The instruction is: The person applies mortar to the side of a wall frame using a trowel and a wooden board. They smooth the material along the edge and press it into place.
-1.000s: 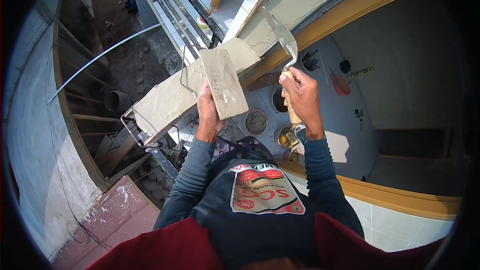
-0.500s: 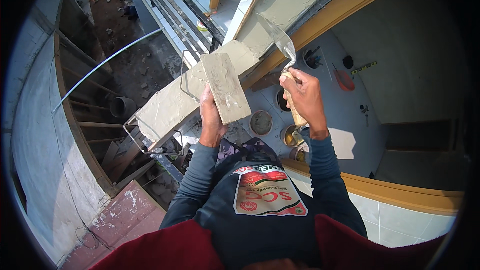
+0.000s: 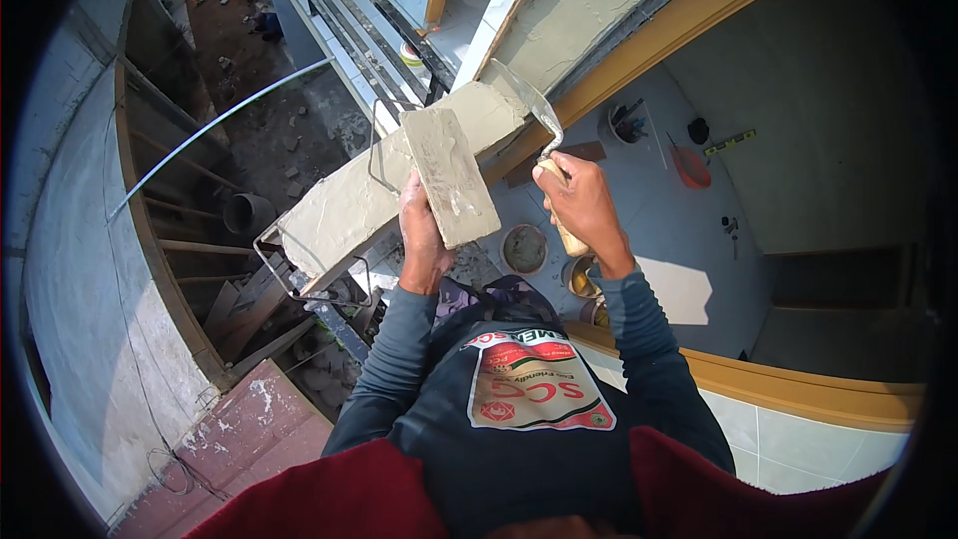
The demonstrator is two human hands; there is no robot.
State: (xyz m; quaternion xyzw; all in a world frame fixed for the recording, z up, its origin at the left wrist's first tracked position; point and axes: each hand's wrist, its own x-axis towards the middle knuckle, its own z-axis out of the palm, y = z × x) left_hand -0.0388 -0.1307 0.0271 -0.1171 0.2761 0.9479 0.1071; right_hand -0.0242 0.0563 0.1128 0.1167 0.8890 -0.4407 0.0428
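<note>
In my left hand is a flat rectangular plastering float, gripped from beneath, its upward face smeared with grey-beige mortar. My right hand is wrapped around the wooden handle of a trowel. The trowel's metal blade lies at the corner where a plastered ledge meets a plastered wall strip; whether it touches the plaster I cannot tell. Wet-looking plaster with ridges covers the ledge, which runs under the float toward the lower left. Bent metal rod clamps straddle this ledge.
A tub of grey mortar and other buckets stand on the tiled floor to the right. Farther off are a red dustpan-like scoop and a yellow level. A wooden frame borders the wall strip. Left is a drop with rubble.
My right hand has moved left and slightly down, bringing the trowel blade toward the ledge's corner. My left hand and the float have stayed almost in place.
</note>
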